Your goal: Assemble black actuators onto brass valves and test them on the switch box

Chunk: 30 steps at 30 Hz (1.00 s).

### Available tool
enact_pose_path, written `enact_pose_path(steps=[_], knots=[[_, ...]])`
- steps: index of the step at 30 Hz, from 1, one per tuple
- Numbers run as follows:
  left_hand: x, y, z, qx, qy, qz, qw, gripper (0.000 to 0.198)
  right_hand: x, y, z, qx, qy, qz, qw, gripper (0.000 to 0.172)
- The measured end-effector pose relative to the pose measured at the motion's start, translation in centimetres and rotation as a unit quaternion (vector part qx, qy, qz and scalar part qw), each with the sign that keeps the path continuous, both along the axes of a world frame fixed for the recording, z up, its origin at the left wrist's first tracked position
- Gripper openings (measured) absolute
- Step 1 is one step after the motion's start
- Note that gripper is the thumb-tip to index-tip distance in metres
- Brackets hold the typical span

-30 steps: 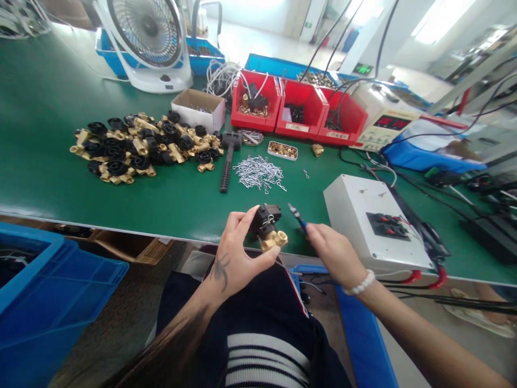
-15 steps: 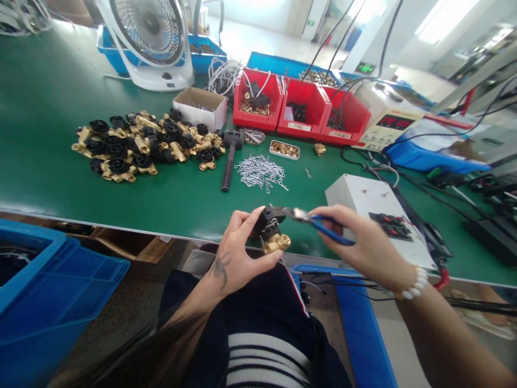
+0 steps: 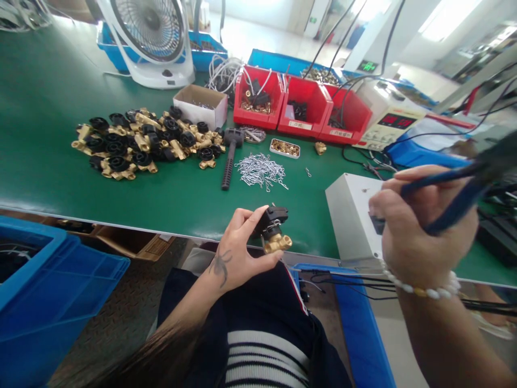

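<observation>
My left hand [image 3: 239, 250] grips a brass valve with a black plastic top [image 3: 276, 231] at the table's front edge, thumb under the brass and fingers round the black part. A wire clip shows on the valve's neck. Over at the right, my right hand [image 3: 428, 226] is closed on blue-handled pliers [image 3: 456, 194], whose jaws point up and right and are smeared by motion. On the table beyond the left hand lie a pile of silver wire clips [image 3: 262, 171] and a single clip [image 3: 308, 172].
A heap of brass fittings with black tops [image 3: 137, 140] covers the left, beside a black mallet [image 3: 229, 161]. Red bins [image 3: 301, 126], a small tray of brass pieces [image 3: 285, 148] and a power supply [image 3: 383, 121] stand behind. A grey box [image 3: 347, 215] sits near the right hand.
My right hand has pulled the pliers away from the valve, far to the right and up, turning their jaws away. My left hand still holds the valve in nearly the same place.
</observation>
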<state>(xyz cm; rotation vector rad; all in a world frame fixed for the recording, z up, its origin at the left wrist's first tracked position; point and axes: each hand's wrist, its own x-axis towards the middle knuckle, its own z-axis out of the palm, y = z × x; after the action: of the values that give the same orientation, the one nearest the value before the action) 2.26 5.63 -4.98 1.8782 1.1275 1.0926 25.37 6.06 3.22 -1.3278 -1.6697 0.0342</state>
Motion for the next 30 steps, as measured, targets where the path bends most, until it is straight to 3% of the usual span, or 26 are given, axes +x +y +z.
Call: enact_pose_path(steps=[1,3,5,6,9,11,12,14,16,17,20,22,23,25,27,28,30], knots=[[0.0,0.0,0.0,-0.001,0.001,0.001,1.000,0.071,-0.2,0.0,-0.2,0.009,0.012,0.010,1.000,0.021],[-0.1,0.1,0.0,-0.009,0.006,0.000,1.000,0.071,-0.3,0.1,-0.6,-0.068,-0.066,0.093,0.991,0.016],[-0.2,0.1,0.0,-0.013,0.009,-0.002,1.000,0.072,0.0,0.2,-0.5,-0.186,-0.191,0.179,0.947,0.013],[-0.2,0.1,0.0,-0.013,0.010,-0.003,1.000,0.072,0.2,0.2,-0.2,-0.200,-0.214,0.177,0.940,0.013],[-0.2,0.1,0.0,0.000,0.011,-0.007,1.000,0.071,0.6,0.2,0.4,-0.047,-0.073,0.042,0.995,0.013],[-0.1,0.1,-0.1,0.012,0.011,-0.006,1.000,0.070,0.4,0.1,0.1,0.050,0.044,-0.019,0.998,0.015],[0.0,0.1,-0.2,0.018,0.011,-0.004,1.000,0.070,0.2,0.1,-0.2,0.046,0.047,-0.004,0.998,0.015],[0.0,0.2,-0.3,0.025,0.010,-0.003,1.000,0.070,0.0,0.0,-0.7,-0.059,-0.066,0.088,0.992,0.015],[0.1,0.2,-0.4,0.028,0.011,-0.007,1.000,0.071,0.0,0.1,-0.7,-0.174,-0.203,0.171,0.948,0.013],[0.1,0.2,-0.5,0.026,0.010,-0.009,1.000,0.071,0.1,0.1,-0.6,-0.186,-0.227,0.175,0.940,0.013],[0.1,0.1,-0.4,0.018,0.006,-0.013,1.000,0.071,0.3,0.1,-0.3,-0.040,-0.083,0.046,0.995,0.012],[0.0,0.2,-0.4,0.016,0.003,-0.013,1.000,0.071,0.2,-0.1,-0.8,0.055,0.036,-0.020,0.998,0.015],[0.0,0.2,-0.4,0.015,0.003,-0.014,1.000,0.072,0.1,-0.2,-1.2,0.053,0.037,-0.010,0.998,0.015],[-0.1,0.3,-0.4,0.012,0.003,-0.017,1.000,0.073,0.1,-0.3,-1.9,-0.044,-0.082,0.076,0.993,0.015],[-0.2,0.3,-0.4,0.004,0.004,-0.020,1.000,0.073,0.4,-0.2,-1.8,-0.141,-0.225,0.159,0.951,0.013],[-0.3,0.3,-0.5,0.002,0.003,-0.021,1.000,0.073,0.6,0.0,-1.6,-0.144,-0.251,0.166,0.943,0.013],[-0.3,0.3,-0.5,0.004,0.000,-0.021,1.000,0.072,1.0,0.4,-1.0,-0.044,-0.184,0.099,0.977,0.012]])
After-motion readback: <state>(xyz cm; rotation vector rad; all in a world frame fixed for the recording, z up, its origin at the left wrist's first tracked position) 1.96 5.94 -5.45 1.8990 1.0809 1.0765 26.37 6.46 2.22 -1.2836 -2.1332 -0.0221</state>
